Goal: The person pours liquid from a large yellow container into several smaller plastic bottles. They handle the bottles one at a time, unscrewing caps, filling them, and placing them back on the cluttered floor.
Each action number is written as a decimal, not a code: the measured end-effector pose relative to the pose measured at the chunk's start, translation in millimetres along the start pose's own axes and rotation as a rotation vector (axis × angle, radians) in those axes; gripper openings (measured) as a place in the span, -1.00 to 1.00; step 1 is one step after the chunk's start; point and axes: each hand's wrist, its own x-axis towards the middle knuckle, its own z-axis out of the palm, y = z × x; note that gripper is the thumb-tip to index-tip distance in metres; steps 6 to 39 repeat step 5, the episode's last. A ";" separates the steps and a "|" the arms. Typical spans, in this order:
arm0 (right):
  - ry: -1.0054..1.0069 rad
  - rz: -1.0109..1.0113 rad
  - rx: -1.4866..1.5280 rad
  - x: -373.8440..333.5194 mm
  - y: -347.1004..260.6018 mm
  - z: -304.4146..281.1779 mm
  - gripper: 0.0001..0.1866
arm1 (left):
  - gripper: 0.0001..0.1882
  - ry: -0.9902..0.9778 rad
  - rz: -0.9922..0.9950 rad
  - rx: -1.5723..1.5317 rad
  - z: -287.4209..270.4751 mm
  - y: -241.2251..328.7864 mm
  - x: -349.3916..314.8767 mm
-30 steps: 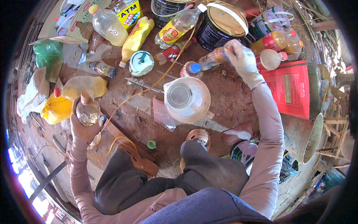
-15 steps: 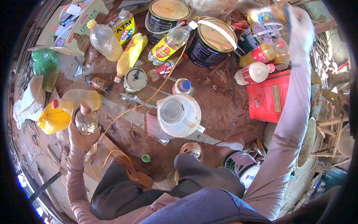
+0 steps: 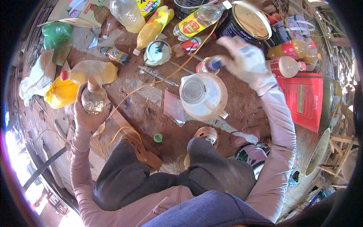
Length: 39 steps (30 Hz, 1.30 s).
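Observation:
My left hand (image 3: 90, 118) is wrapped round a small clear plastic bottle (image 3: 93, 101) with a brownish neck, held upright at the left. My gloved right hand (image 3: 245, 62) is open, thumb and fingers apart, beside a small bottle with a blue cap (image 3: 215, 64). The thumb is close to the cap; whether it touches I cannot tell. Just below that bottle stands a whitish translucent plastic jug (image 3: 217, 94) with a round clear container (image 3: 193, 91) in its mouth. A round tin (image 3: 157, 52) with a pale top and a metal spray gun (image 3: 157, 75) lie left of the jug.
Yellow-labelled bottles (image 3: 155, 28), a paint bucket (image 3: 249, 20) and a cardboard box (image 3: 85, 15) line the far side. A red jerrycan (image 3: 302, 100) and drink bottles lie at the right. A thin orange hose (image 3: 166, 78) crosses the floor. A green cup (image 3: 158, 138) sits near my knees.
My right hand has come from the far right, where a blurred coloured thing was beside it, back to the blue-capped bottle. My left hand keeps its clear bottle. The whole view has shifted.

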 end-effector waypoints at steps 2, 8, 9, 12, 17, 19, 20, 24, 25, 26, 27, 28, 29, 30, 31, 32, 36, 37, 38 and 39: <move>-0.257 0.024 0.086 0.8 -5.9 16.3 -0.68 | -0.18 0.000 0.023 -0.008 0.3 1.9 -0.8; -0.163 0.104 0.210 4.2 18.6 38.1 -0.69 | -0.18 -0.015 0.038 -0.048 4.4 4.0 2.3; -0.163 0.104 0.210 4.2 18.6 38.1 -0.69 | -0.18 -0.015 0.038 -0.048 4.4 4.0 2.3; -0.163 0.104 0.210 4.2 18.6 38.1 -0.69 | -0.18 -0.015 0.038 -0.048 4.4 4.0 2.3; -0.163 0.104 0.210 4.2 18.6 38.1 -0.69 | -0.18 -0.015 0.038 -0.048 4.4 4.0 2.3; -0.163 0.104 0.210 4.2 18.6 38.1 -0.69 | -0.18 -0.015 0.038 -0.048 4.4 4.0 2.3; -0.163 0.104 0.210 4.2 18.6 38.1 -0.69 | -0.18 -0.015 0.038 -0.048 4.4 4.0 2.3; -0.163 0.104 0.210 4.2 18.6 38.1 -0.69 | -0.18 -0.015 0.038 -0.048 4.4 4.0 2.3; -0.163 0.104 0.210 4.2 18.6 38.1 -0.69 | -0.18 -0.015 0.038 -0.048 4.4 4.0 2.3; -0.163 0.104 0.210 4.2 18.6 38.1 -0.69 | -0.18 -0.015 0.038 -0.048 4.4 4.0 2.3; -0.163 0.104 0.210 4.2 18.6 38.1 -0.69 | -0.18 -0.015 0.038 -0.048 4.4 4.0 2.3; -0.163 0.104 0.210 4.2 18.6 38.1 -0.69 | -0.18 -0.015 0.038 -0.048 4.4 4.0 2.3; -0.163 0.104 0.210 4.2 18.6 38.1 -0.69 | -0.18 -0.015 0.038 -0.048 4.4 4.0 2.3; -0.163 0.104 0.210 4.2 18.6 38.1 -0.69 | -0.18 -0.015 0.038 -0.048 4.4 4.0 2.3; -0.163 0.104 0.210 4.2 18.6 38.1 -0.69 | -0.18 -0.015 0.038 -0.048 4.4 4.0 2.3; -0.163 0.104 0.210 4.2 18.6 38.1 -0.69 | -0.18 -0.015 0.038 -0.048 4.4 4.0 2.3; -0.163 0.104 0.210 4.2 18.6 38.1 -0.69 | -0.18 -0.015 0.038 -0.048 4.4 4.0 2.3; -0.163 0.104 0.210 4.2 18.6 38.1 -0.69 | -0.18 -0.015 0.038 -0.048 4.4 4.0 2.3; -0.163 0.104 0.210 4.2 18.6 38.1 -0.69 | -0.18 -0.015 0.038 -0.048 4.4 4.0 2.3; -0.163 0.104 0.210 4.2 18.6 38.1 -0.69 | -0.18 -0.015 0.038 -0.048 4.4 4.0 2.3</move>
